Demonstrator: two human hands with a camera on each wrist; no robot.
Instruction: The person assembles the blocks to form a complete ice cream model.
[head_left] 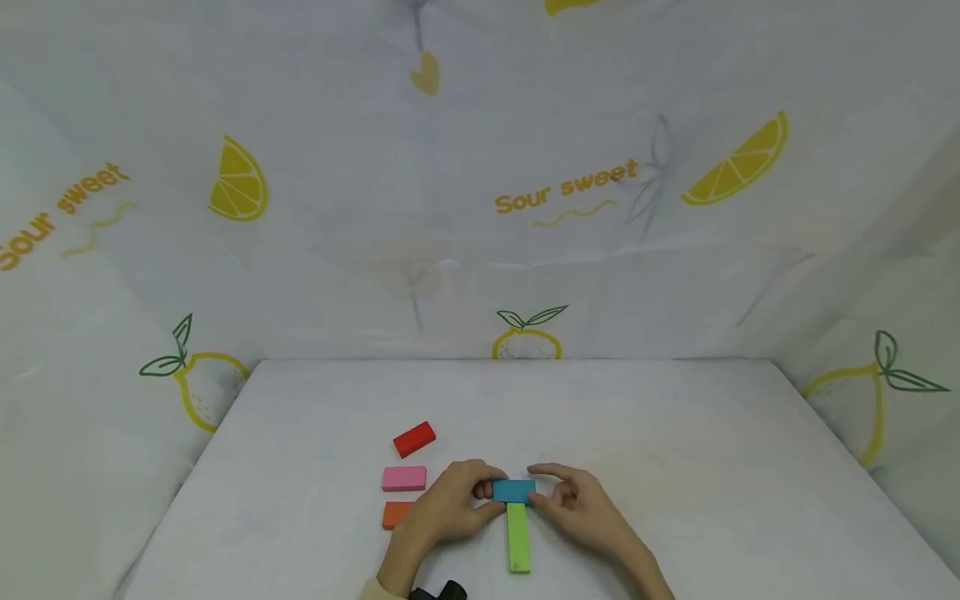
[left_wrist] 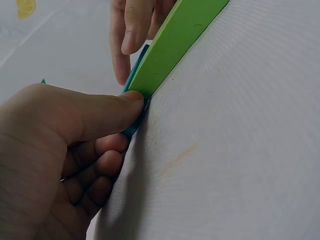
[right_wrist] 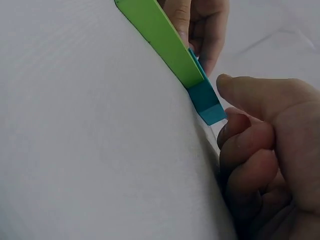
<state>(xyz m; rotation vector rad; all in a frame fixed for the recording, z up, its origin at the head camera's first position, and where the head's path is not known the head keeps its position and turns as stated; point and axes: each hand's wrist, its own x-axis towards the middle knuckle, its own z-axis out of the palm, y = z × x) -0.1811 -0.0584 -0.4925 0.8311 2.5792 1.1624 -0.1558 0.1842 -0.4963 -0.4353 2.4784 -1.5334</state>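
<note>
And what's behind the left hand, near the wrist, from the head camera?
An orange block: its left end shows past the left hand. Its right end is covered, and whether anything else hides there can't be seen.

Blue block [head_left: 513, 492] and green block [head_left: 517, 540]: smooth faces, matt finish; base material indeterminate. Red block [head_left: 415, 439], pink block [head_left: 404, 478], orange block [head_left: 397, 515]: matt. Table cover [head_left: 675, 433]: matt white cloth, fine weave. Backdrop sheet [head_left: 337, 167]: creased, low sheen.
</note>
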